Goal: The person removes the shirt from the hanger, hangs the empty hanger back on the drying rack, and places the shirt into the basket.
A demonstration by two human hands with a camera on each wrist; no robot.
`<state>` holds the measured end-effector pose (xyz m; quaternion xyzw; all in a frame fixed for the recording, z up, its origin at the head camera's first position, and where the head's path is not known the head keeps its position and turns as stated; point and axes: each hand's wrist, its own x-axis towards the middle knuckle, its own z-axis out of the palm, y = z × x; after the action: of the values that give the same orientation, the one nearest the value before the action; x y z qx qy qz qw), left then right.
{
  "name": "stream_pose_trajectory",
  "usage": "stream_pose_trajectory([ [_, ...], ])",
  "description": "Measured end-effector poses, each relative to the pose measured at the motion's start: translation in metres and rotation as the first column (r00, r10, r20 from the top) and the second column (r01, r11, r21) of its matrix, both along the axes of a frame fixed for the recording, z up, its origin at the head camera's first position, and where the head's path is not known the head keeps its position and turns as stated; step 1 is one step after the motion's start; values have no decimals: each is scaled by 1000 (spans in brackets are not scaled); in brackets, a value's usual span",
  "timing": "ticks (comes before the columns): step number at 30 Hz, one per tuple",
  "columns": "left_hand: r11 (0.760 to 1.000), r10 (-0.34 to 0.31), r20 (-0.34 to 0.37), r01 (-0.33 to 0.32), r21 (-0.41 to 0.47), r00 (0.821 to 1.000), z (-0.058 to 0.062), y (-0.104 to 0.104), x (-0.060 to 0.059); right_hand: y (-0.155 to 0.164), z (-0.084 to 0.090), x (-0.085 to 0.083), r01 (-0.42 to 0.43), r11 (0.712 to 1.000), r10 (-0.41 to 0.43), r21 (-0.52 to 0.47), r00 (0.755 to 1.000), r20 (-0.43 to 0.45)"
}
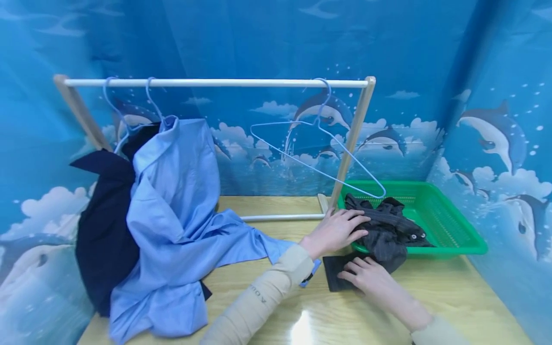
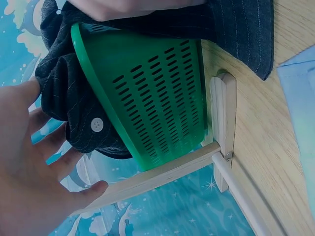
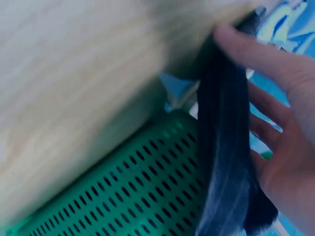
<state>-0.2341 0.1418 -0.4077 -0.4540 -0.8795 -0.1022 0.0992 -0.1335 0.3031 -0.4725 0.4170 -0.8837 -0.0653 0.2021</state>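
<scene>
Blue dolphin-print curtains (image 1: pixel 496 139) surround a pale wooden table (image 1: pixel 453 292). Both hands lie flat, fingers straight, on a dark pinstriped garment (image 1: pixel 384 230) draped over a green perforated plastic basket's (image 1: pixel 444 215) near rim: left hand (image 1: pixel 336 230) above, right hand (image 1: pixel 366 275) at the hem.

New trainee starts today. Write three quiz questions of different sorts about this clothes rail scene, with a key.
1. True or false: the bare wire hanger on the rail carries a shirt.
2. Which thing do both the left hand and the right hand touch? A) the light blue shirt B) the dark pinstriped garment C) the rail
3. Fill in: the dark pinstriped garment hangs over the rim of the green ____.

Key: 1 false; 2 B; 3 basket.
</scene>
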Motion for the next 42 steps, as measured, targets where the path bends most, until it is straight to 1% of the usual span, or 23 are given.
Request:
stream_pose_trajectory([
  [3,1000,0,-3,0,-7,1000,-1,2,1,-1,-5,0,43,999,-43,4,998,-37],
  [6,1000,0,5,0,-11,1000,-2,2,1,-2,-4,0,48,998,-52,-45,995,-82],
  [7,1000,-1,9,1,-11,1000,-2,2,1,-2,-3,0,37,996,-44,-78,994,-96],
  [9,1000,-2,10,2,-11,1000,-3,1,1,-3,4,-1,-14,986,-8,-165,992,-126],
  [12,1000,-1,7,1,-10,1000,-3,0,1,-1,18,-2,-97,957,46,-273,981,-187],
  [14,1000,1,2,0,-10,1000,-3,0,1,2,29,-3,-134,937,59,-323,971,-231],
  [16,1000,2,3,-2,-12,1000,-3,1,1,8,38,-3,-148,926,48,-347,958,-281],
  [20,1000,-1,4,1,-15,1000,-2,1,0,27,54,-6,-131,915,-9,-382,939,-345],
  [22,1000,-5,4,5,-3,1000,-2,1,-1,40,61,-8,-93,918,-54,-386,934,-353],
  [24,1000,-10,-2,10,17,1000,-2,1,-3,54,68,-11,-29,924,-113,-381,932,-345],
  [28,999,-23,-31,24,46,999,-2,0,-3,79,75,-18,124,927,-237,-353,925,-297],
  [32,999,-29,-66,30,27,997,-3,2,-1,92,72,-26,239,915,-328,-326,910,-254],
  [34,1000,-21,-71,21,-9,997,-4,4,1,93,69,-27,306,896,-383,-322,900,-210],
  [35,999,-16,-66,14,-29,998,-5,5,2,92,67,-28,351,880,-416,-319,894,-166],
  [36,999,-10,-58,8,-51,998,-6,6,3,91,65,-28,405,858,-456,-316,884,-105],
  [37,997,-4,-47,0,-77,999,-8,8,4,90,64,-28,461,833,-493,-308,870,-31],
  [38,995,2,-26,-5,-101,1000,-10,9,5,89,63,-29,514,809,-525,-285,850,43],
  [39,993,5,-5,-6,-121,1000,-11,11,6,88,62,-29,563,785,-552,-258,825,123],
  [41,989,7,33,-2,-149,999,-16,15,8,88,60,-31,644,738,-589,-200,760,274],
  [42,987,3,44,4,-159,999,-18,17,9,88,59,-33,670,721,-596,-177,730,335],
])
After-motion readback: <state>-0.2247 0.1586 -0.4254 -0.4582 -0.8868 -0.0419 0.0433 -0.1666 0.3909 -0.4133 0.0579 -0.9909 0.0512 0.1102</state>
